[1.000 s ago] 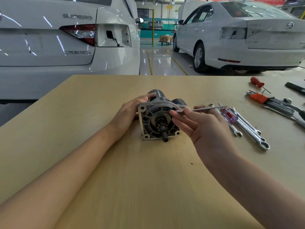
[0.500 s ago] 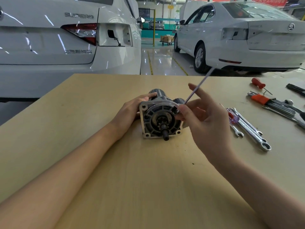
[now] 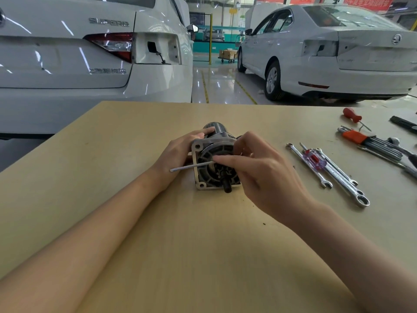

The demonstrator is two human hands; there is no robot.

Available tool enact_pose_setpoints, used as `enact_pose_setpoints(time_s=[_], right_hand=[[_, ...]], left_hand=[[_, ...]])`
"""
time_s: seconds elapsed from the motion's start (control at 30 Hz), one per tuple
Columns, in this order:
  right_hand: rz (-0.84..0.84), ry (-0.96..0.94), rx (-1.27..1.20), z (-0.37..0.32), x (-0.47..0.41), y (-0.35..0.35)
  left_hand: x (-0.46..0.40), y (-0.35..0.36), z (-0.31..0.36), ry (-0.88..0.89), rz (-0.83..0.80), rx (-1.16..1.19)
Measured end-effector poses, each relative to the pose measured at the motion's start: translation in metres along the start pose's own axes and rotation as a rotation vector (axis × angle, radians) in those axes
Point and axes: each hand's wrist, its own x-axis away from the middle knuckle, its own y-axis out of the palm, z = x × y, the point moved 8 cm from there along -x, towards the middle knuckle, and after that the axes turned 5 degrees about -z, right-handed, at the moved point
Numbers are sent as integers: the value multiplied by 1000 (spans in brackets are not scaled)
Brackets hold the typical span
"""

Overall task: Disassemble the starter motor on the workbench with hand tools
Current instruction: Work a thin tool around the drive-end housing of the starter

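The starter motor [image 3: 209, 163] lies on its side mid-bench, its grey flanged nose and black pinion shaft facing me. My left hand [image 3: 178, 154] grips the housing from the left, thumb over the top. My right hand [image 3: 259, 168] is in front of the motor's right side and pinches a thin silver rod-like tool [image 3: 191, 166]. The rod lies nearly level across the motor's face, its free end pointing left over my left wrist. The fingers hide the tool's other end.
Right of the motor lie silver combination wrenches [image 3: 338, 175] and a purple-handled screwdriver [image 3: 314, 159]. Farther right are an orange-holder hex key set [image 3: 370, 141] and a red screwdriver [image 3: 352, 115]. Beyond the tan workbench [image 3: 203, 245] stand two white cars.
My right hand has swung the thin rod from pointing right, through up-right, to pointing left across the motor's face. My left hand has stayed on the housing.
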Motion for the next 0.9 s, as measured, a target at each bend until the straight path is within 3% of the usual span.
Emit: enact_pose_setpoints(time_s=[0.27,0.37,0.47,0.57,0.67,0.77,0.9], right_hand=[[-111,-38,87,-9,-2,3],[-125,-29,138,-9,-4,4],[-164,-48,186,-10,-3,7],[-141,-73,172,-6,-2,0],[67,109,-118,11,1,-18],[284,491,-664,44,11,-18],[353,867,-1225,62,27,8]], left_hand=[[4,3,4,-3,11,30],[7,14,9,37,-59,124],[10,26,20,94,-174,27],[8,21,27,139,-175,-110],[8,20,27,137,-174,-196],[9,23,30,208,-137,-175],[8,17,33,273,-47,-230]])
